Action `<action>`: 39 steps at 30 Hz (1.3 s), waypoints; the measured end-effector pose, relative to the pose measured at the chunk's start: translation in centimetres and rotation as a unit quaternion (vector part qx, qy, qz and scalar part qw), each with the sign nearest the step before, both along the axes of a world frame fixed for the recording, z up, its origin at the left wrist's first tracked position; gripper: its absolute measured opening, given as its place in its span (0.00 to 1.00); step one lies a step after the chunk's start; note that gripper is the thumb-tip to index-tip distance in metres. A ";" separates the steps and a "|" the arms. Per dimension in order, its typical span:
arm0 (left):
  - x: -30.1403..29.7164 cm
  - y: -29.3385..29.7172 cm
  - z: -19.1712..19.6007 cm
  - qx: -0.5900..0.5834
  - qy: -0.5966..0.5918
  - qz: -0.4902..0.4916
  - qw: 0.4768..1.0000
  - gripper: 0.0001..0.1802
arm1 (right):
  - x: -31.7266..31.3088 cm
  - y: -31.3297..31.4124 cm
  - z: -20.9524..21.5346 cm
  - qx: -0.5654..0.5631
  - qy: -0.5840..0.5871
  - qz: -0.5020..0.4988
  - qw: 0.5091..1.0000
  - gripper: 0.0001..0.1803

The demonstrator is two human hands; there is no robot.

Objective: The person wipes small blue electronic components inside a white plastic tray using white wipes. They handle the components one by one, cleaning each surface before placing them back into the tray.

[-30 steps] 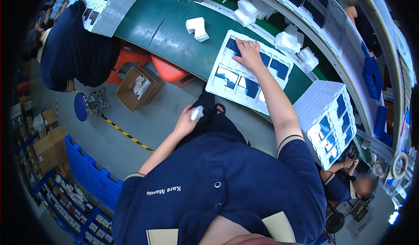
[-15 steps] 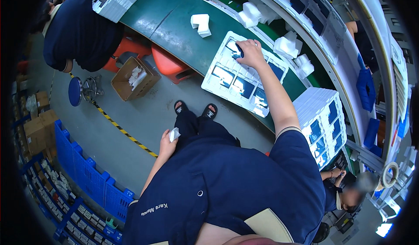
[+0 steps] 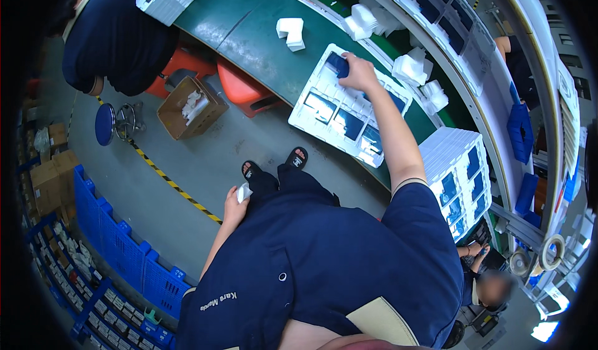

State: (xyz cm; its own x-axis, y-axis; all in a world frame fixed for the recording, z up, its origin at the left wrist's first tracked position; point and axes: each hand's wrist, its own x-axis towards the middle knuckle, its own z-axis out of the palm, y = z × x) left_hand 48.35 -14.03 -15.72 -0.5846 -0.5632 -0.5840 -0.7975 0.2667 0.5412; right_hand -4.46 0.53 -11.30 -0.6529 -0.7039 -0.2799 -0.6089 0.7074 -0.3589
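My right hand (image 3: 360, 76) reaches over the far left corner of a white plastic tray (image 3: 298, 119), fingers closed on a dark, glossy flat panel (image 3: 338, 64). The panel lies at that corner pocket; whether it is lifted clear I cannot tell. Other dark and reflective flat panels (image 3: 349, 124) fill several pockets of the tray. Low at my left side, away from the bench, my left hand (image 3: 235, 205) is closed around a small folded white sheet (image 3: 243, 192), cloth or paper. My thumb and fingers partly hide it.
A tall stack of loaded white trays (image 3: 464, 179) stands right of the tray. White foam pieces (image 3: 290, 33) lie on the green bench (image 3: 261, 14). An orange stool (image 3: 240, 85), a cardboard box (image 3: 187, 110) and a blue round stool (image 3: 105, 124) stand below. A co-worker (image 3: 118, 38) bends at left.
My right hand has shifted slightly left, and the panel in its fingers now shows more of its dark face. My left hand, still holding the white sheet, has moved slightly left.
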 end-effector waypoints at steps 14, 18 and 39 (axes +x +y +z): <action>1.0 0.6 -1.1 0.016 0.010 -0.004 1.000 0.22 | -0.3 2.0 -5.2 -0.251 -0.076 -0.093 0.961 0.35; -3.1 0.5 0.9 -0.018 0.108 -0.095 0.989 0.21 | 1.6 2.0 -6.1 -0.290 0.009 -0.111 0.950 0.34; -41.0 3.1 1.3 -0.189 0.031 -0.502 0.844 0.42 | -1.3 4.9 -5.1 -0.511 -0.206 -0.293 0.781 0.36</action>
State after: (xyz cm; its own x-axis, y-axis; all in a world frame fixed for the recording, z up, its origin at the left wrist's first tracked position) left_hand 7.31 -10.93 -14.41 -0.9008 0.0940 -0.4239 -0.0409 0.9535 0.2985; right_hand -5.73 5.39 -16.39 -0.9495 -0.3114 -0.0382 0.0280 0.0370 -0.9989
